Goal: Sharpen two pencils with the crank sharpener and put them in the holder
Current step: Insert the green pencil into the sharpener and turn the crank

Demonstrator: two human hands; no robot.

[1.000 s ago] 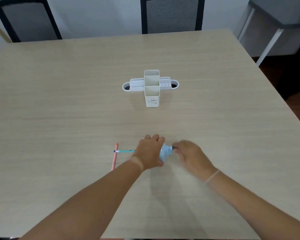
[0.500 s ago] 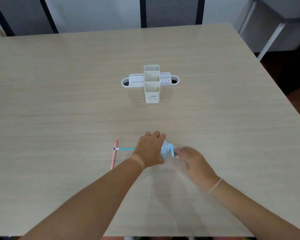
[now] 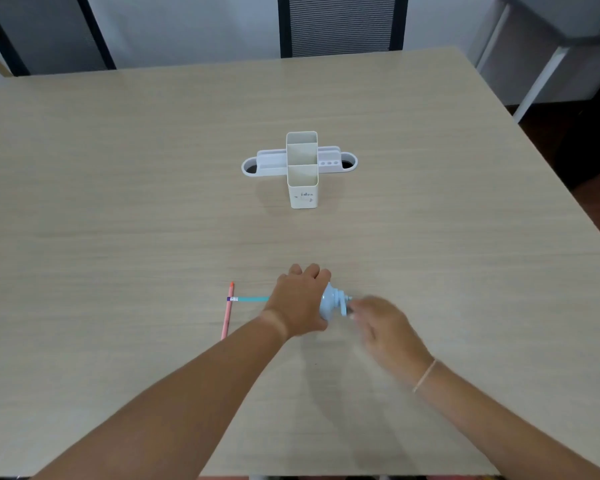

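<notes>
The left hand (image 3: 300, 301) is gripping the sharpener (image 3: 329, 303) while the right hand (image 3: 383, 323) is pinching its crank, sharpening the teal pencil (image 3: 252, 299); the pink pencil (image 3: 228, 311), left of the sharpener, probably goes next, the holder (image 3: 302, 188) waiting beyond.

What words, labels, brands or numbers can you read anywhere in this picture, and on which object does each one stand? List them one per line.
Front face of the cream pencil holder: a small dark print with fainter marks beneath, too small and blurred to read.
Band near the end of the teal pencil: white and purple, with no readable text.
Pink pencil, blue crank sharpener: no lettering shows.
</notes>
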